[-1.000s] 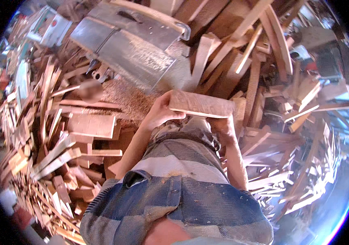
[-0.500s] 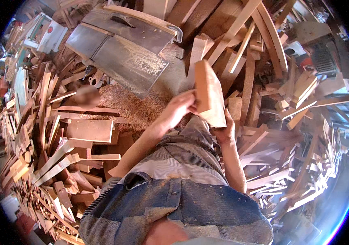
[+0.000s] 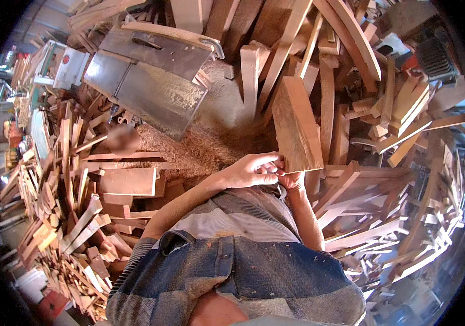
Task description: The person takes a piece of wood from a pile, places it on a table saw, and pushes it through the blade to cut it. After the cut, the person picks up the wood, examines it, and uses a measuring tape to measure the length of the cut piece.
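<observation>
Both hands, left hand [image 3: 254, 169] and right hand [image 3: 292, 179], clasp the lower end of a wooden board [image 3: 296, 126] above the sawdust pile [image 3: 200, 149], near the table saw [image 3: 151, 81]

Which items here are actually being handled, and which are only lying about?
In hand:
- wooden board, held at its lower end
- left hand
- right hand

Lying about:
- metal saw table
- sawdust heap
- offcut piles

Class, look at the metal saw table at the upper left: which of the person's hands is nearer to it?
Left. The left hand grips the wooden board on the side facing the saw table; the right hand holds the board's lower end, farther away.
</observation>
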### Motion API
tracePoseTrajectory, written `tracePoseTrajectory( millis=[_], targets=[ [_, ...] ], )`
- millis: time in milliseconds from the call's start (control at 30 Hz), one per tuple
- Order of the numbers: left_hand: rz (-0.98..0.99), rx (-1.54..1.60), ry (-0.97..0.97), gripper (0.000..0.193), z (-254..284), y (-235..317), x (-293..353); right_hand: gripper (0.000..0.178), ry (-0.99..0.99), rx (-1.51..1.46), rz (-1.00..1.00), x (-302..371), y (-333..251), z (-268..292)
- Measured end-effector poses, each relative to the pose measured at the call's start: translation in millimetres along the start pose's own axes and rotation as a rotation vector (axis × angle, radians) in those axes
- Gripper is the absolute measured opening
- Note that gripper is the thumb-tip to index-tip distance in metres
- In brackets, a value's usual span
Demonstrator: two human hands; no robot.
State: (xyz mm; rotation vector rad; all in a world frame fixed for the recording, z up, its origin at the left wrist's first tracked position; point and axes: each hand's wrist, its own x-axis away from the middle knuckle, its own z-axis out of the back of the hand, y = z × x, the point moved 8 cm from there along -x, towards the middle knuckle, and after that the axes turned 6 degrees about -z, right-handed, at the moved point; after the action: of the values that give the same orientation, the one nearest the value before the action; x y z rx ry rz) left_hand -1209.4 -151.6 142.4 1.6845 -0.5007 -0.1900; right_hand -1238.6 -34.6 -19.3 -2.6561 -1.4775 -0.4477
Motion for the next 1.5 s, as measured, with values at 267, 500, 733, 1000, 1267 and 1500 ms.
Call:
tracePoseTrajectory(
  millis=[267,500,733,1000,1267,1500],
  targets=[
    [0.142,0.005,-0.055,0.067,-1,-12,-24,0.061,-0.187,-0.142,-0.001,2,-22,-5],
    [0.193,0.007,0.035,0.069,11,-34,-35,0.06,-0.166,-0.195,0.017,19,-47,-2],
    [0.221,0.038,0.003,0.07,13,-35,-43,0.055,-0.096,-0.07,0.12,34,-69,8],
    [0.202,0.042,0.034,0.075,27,-38,-42,0.065,-0.014,-0.147,0.155,33,-77,7],
    [0.227,0.141,0.111,0.074,40,-42,-32,0.045,0.452,-0.088,0.451,48,-103,64],
    [0.194,0.217,0.173,0.073,46,-54,-25,0.032,0.57,-0.136,0.578,77,-119,92]
  ],
)
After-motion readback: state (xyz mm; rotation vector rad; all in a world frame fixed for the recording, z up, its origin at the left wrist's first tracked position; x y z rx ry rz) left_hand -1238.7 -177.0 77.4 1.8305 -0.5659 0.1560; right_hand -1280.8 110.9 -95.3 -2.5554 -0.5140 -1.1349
